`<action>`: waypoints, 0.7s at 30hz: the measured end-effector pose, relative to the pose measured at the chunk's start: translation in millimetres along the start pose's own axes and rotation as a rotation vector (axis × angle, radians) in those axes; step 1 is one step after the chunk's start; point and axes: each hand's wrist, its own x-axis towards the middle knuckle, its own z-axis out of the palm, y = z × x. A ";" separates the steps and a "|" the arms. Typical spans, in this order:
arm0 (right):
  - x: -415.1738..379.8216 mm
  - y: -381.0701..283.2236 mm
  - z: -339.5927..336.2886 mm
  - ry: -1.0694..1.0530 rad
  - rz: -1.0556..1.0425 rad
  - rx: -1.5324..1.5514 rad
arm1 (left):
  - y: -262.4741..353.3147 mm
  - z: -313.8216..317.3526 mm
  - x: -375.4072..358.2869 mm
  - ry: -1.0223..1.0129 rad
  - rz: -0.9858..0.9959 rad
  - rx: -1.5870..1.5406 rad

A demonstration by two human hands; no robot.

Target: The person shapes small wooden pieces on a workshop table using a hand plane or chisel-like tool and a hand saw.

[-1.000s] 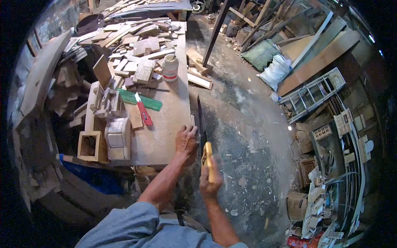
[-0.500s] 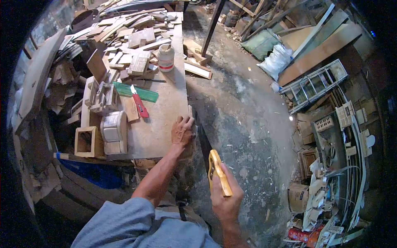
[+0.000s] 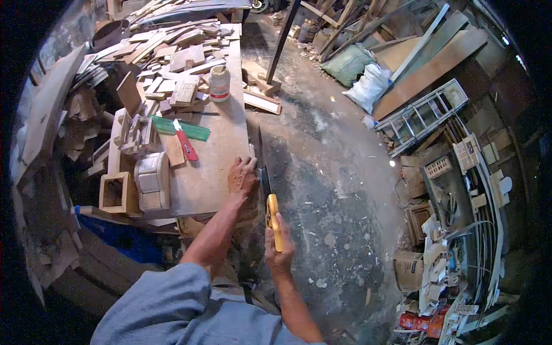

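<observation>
At the right edge of the workbench [image 3: 201, 185], sawing is judged in hand: a yellow-handled handsaw [image 3: 266, 184] is clamped in the right hand [image 3: 280, 253] beside a wood piece [image 3: 251, 150] seemingly steadied by the left hand [image 3: 243, 176] (closure indeterminable), straight strokes being required.

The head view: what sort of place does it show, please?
Probably a woodworking shop: the right hand holds a yellow-handled saw, and wood offcuts lie heaped on the workbench.

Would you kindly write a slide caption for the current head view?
Right hand grips a yellow-handled saw beside a workbench; left hand rests at the bench's edge.
</observation>
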 end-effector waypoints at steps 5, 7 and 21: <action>-1.0 -108.8 -65.1 -0.100 0.236 0.020 | -2.1 0.9 2.8 0.007 0.043 0.014; 16.0 -110.9 -67.8 -0.113 0.230 0.045 | -8.3 4.7 2.1 0.011 0.088 0.010; 69.4 -38.1 -31.1 -0.104 0.242 0.248 | -14.0 -2.6 3.3 -0.091 0.028 -0.053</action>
